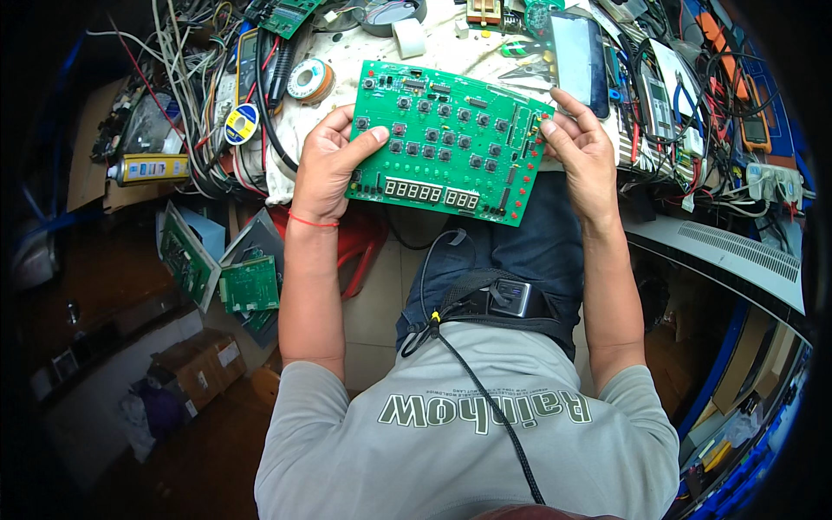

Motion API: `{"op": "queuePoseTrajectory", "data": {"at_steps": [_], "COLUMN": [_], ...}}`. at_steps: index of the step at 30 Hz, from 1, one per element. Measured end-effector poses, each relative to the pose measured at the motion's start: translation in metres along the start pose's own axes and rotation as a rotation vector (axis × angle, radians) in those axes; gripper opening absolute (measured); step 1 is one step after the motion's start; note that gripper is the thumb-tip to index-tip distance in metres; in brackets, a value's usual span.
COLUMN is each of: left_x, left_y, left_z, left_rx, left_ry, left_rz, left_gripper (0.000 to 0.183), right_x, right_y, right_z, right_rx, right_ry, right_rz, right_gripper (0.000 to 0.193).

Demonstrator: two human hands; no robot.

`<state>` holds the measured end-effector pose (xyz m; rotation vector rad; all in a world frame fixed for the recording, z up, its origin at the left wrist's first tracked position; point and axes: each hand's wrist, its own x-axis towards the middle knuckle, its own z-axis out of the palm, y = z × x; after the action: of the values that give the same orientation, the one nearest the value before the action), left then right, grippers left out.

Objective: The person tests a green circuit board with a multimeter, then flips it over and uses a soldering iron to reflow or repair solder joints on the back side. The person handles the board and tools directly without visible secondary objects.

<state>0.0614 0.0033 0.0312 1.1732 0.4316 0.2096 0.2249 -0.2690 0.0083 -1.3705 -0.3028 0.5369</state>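
Bright, even light pours onto the middle of the frame, and the green circuit board (pixel 446 143) shows crisp and sharp with barely a shadow under it. Down the left side and lower left it goes dim and murky, details sinking into brown gloom. Fisheye bending curves the edges hard, and the corners black out entirely, with slight softness toward the rim.

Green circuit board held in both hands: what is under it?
Under the green circuit board, the near part hangs over the person's dark trousers and pale floor. Its far part covers the cluttered bench edge. What lies directly beneath there is hidden.
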Motion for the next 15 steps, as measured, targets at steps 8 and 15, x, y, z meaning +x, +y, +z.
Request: {"op": "queuePoseTrajectory", "data": {"at_steps": [8,15], "left_x": [-0.0002,-0.0073], "left_y": [-0.0019,0.0024], "left_z": [-0.0002,0.0045], "left_rx": [-0.004,0.002], "left_ry": [0.000,-0.012], "left_rz": [-0.004,0.037], "left_gripper": [0.029,0.030], "right_x": [0.0018,0.0024], "right_y": [0.0001,-0.0006], "right_z": [-0.0007,0.0005], "right_rx": [-0.010,-0.030], "right_ry": [-0.007,-0.005], "right_rz": [-0.012,-0.040], "right_gripper": [0.053,0.053]}}
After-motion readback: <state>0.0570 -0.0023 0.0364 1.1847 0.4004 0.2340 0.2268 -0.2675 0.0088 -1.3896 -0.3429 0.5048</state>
